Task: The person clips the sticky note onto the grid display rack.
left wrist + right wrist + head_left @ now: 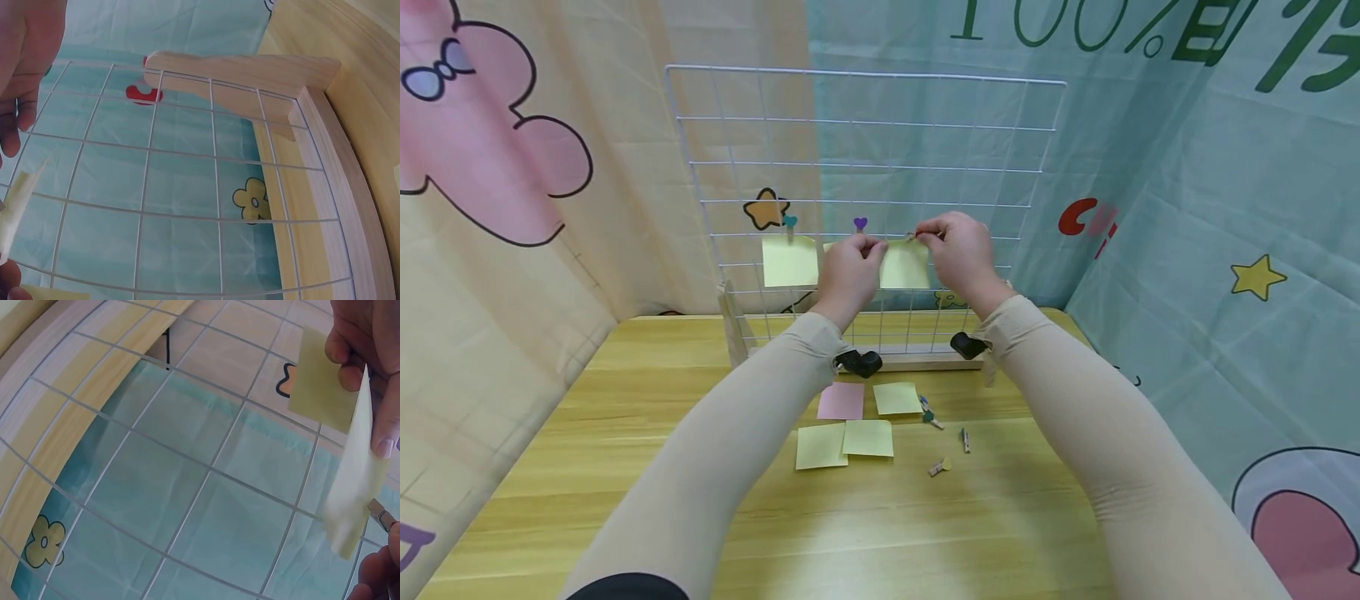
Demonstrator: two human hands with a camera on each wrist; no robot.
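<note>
A pale yellow sticky note (pixel 905 265) is held up against the white wire grid (pixel 955 170). My left hand (pixel 852 279) pinches its left edge between thumb and fingers. At the note's top right corner, my right hand (pixel 961 254) pinches a small wooden clip (pixel 380 514), its tip right at the paper's edge in the right wrist view. To the left, another yellow note (pixel 790 262) hangs from the grid under a teal heart clip (pixel 790 222). A purple heart clip (pixel 861 224) sits above a further note, mostly hidden behind my left hand.
On the wooden table (pixel 625 467) lie a pink note (pixel 841 401) and yellow notes (pixel 868 438), two overlapping. Several small clips (pixel 966 440) are scattered to their right. A wooden base (pixel 917 362) supports the grid, with printed curtains (pixel 1210 350) behind and beside it.
</note>
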